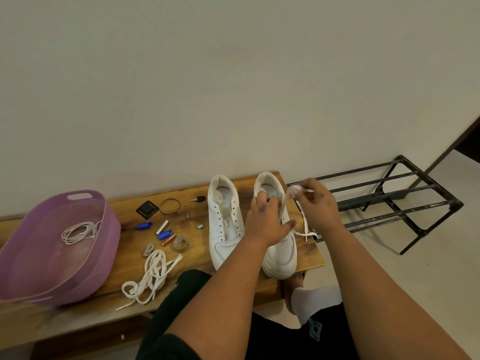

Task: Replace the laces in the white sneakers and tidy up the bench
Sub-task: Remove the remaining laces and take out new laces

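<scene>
We have the right sneaker [279, 245] under our hands on the worktop [124, 258], toe toward us, with a flat white lace [304, 224] running off its right side and trailing over the worktop edge. Our left hand [267, 219] lies over the eyelet area, fingers pressed down on the tongue, holding the shoe steady rather than gripping it. Our right hand [318, 201] is raised just right of the collar, its fingers pinched together on the lace near its end. Whether the lace is going in or coming out we cannot tell.

The left sneaker [224, 224] stands beside it, touching or nearly so, and its eyelets are bare: no lace in it at all. So we judge the job well short of half done, with one shoe in hand and the other still to thread.

A loose pile of flat laces [150, 276] lies near the front edge, left of the shoes. Small clutter sits between: blue caps [144, 226], a battery [168, 239], a tape roll [180, 244], a bracelet [170, 206], a key [198, 199], a black square piece [147, 209]. At far left a purple basket [15, 268] holds a thin coiled cord [78, 232]. None of the tidying looks done. A metal rack [405, 203] stands to the right.
</scene>
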